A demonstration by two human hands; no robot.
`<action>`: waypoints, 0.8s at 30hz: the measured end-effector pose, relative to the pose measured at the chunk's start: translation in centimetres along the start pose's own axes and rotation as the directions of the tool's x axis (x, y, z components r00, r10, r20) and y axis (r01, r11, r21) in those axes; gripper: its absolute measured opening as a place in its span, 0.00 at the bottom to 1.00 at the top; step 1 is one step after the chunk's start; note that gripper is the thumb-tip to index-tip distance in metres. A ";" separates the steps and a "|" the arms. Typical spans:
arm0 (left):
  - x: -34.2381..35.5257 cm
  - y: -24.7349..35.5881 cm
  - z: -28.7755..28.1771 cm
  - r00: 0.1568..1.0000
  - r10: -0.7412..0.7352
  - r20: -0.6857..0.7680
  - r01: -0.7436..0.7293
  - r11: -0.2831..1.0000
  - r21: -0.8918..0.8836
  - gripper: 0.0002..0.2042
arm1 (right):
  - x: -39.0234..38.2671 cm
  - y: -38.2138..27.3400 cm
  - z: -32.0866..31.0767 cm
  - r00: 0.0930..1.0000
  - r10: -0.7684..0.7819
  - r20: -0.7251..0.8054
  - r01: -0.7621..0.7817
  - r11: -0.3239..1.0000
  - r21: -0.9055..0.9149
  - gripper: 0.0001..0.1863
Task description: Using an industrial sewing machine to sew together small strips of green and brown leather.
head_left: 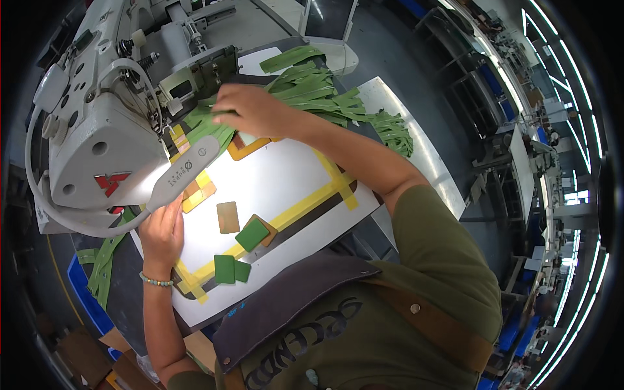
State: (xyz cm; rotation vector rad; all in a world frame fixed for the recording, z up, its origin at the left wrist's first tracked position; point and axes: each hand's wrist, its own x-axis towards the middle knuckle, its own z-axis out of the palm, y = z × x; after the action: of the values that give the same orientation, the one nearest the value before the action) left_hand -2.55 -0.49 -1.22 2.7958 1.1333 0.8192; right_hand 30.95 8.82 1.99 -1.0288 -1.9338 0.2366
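Observation:
My right hand [250,109] reaches across to the industrial sewing machine [110,136], its bent fingers closed on a green fabric strip [211,127] beside the machine head. More green strips [302,88] lie in a loose bundle behind and right of that hand. On the left, my left hand [162,231] rests with fingers stretched forward, close to yellow-taped tan pieces [195,195] beneath the machine. A grey lamp head [185,172] on a flexible neck hides part of the sewing area and the tips of some left fingers.
On the white work surface [260,188], edged with yellow tape, lie a tan card [227,218] and several green cards [252,235], one overlapping another tan card. A yellow-orange frame [247,149] sits below my right wrist. Green strips [101,276] hang near a blue bin [91,299] at left.

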 end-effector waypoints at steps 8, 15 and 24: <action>0.3 0.2 0.1 1.000 0.020 -0.019 -0.020 1.000 -0.011 0.15 | 3.2 10.3 -8.2 0.969 0.132 0.210 0.018 0.807 -0.590 0.16; 0.0 0.0 0.1 1.000 -0.004 -0.022 0.003 0.999 -0.043 0.14 | 0.7 16.9 -11.8 0.933 0.243 0.267 -0.089 0.871 -0.483 0.16; -0.5 -0.4 0.2 1.000 -0.013 -0.020 0.013 1.000 -0.025 0.14 | 2.6 13.1 -23.7 0.651 0.090 -0.754 -0.450 0.846 -0.287 0.12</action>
State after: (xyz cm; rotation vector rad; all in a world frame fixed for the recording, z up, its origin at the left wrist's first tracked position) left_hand -3.00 -0.48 -1.65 2.7634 1.1347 0.8559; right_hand 56.37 13.73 10.28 -1.4620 -1.0940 -0.4405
